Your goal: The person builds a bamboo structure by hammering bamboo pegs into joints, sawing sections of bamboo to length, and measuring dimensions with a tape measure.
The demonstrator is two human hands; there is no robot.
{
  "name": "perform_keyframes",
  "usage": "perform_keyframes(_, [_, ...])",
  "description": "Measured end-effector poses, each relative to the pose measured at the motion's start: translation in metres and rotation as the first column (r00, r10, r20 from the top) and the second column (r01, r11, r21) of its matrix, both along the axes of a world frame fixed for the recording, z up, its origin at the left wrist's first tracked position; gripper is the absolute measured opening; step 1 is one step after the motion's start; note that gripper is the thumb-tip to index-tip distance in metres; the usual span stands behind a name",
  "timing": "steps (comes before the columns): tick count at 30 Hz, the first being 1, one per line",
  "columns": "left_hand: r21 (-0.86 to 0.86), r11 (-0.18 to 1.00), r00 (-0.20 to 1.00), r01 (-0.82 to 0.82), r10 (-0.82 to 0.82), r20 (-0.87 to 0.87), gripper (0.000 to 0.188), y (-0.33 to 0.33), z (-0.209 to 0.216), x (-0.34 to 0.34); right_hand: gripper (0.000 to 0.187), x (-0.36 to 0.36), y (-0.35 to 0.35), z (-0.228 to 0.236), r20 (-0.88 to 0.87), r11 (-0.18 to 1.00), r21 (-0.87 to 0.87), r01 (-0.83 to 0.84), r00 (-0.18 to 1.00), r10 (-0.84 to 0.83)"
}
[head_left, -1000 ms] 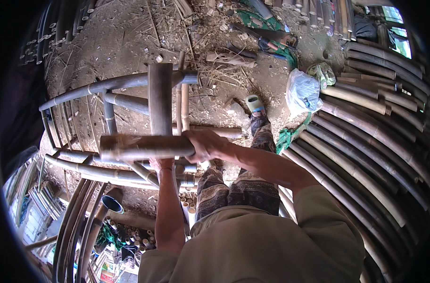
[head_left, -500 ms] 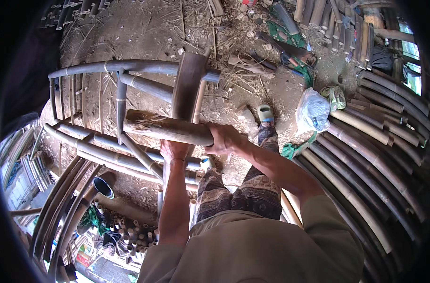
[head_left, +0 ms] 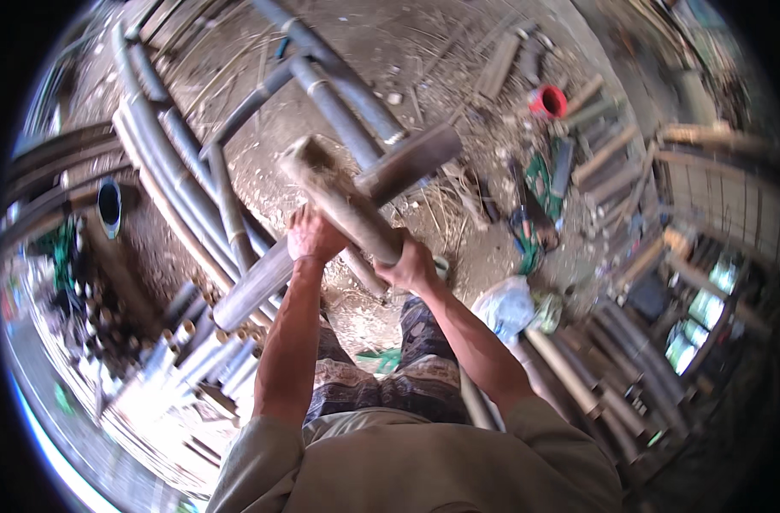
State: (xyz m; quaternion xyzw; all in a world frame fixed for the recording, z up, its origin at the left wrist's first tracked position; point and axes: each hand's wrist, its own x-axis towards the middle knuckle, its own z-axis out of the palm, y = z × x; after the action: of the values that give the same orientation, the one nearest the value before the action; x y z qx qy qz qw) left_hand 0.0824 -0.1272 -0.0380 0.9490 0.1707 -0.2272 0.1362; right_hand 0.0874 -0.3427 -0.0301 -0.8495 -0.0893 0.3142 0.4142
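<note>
My right hand [head_left: 411, 265] is closed around the near end of a short, thick wooden club [head_left: 356, 209]. Its far end, pale and frayed, points up and to the left. Under the club a dark bamboo piece [head_left: 416, 162] slants from lower left to upper right. My left hand [head_left: 315, 235] is wrapped around this piece, left of the club; the club hides its middle. Whether the club touches the bamboo I cannot tell. Beyond my hands lies a frame of joined bamboo poles [head_left: 334, 107], reaching to the upper left.
Bamboo poles [head_left: 570, 368] lie stacked at my right beside a clear plastic bag [head_left: 503, 308]. A red container [head_left: 548, 102] stands at the far right. Cut bamboo ends [head_left: 185, 333] and a dark round opening [head_left: 109, 205] are at the left. Chips and splinters litter the dirt floor [head_left: 433, 64].
The whole view has turned, and the bamboo frame now sits farther up and left. The dark bamboo has swung to a slant, and the club's frayed end has risen. Both hands keep their holds.
</note>
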Motion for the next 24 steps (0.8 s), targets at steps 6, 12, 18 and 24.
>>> perform_keyframes(6, [-0.092,0.993,0.987,-0.079,0.091,0.135,0.061,0.006,0.017,0.008,0.056,-0.017,0.006,0.030,-0.317,0.945,0.087,0.316,0.908,-0.275])
perform_keyframes(12, [-0.122,0.982,0.979,-0.141,0.157,0.127,0.074,0.058,0.006,-0.075,0.054,-0.077,-0.007,0.060,-0.840,-0.025,0.052,0.998,0.030,-0.541])
perform_keyframes(18, [-0.161,0.981,0.987,-0.108,0.125,0.105,0.071,0.066,0.008,-0.073,0.046,-0.006,0.118,0.052,-0.991,-0.273,0.123,0.954,0.131,0.013])
perform_keyframes(24, [-0.135,0.977,0.983,-0.168,0.176,0.050,0.066,0.066,0.010,-0.082,0.066,-0.029,0.110,0.067,-0.991,-0.076,0.134,0.988,0.134,-0.004])
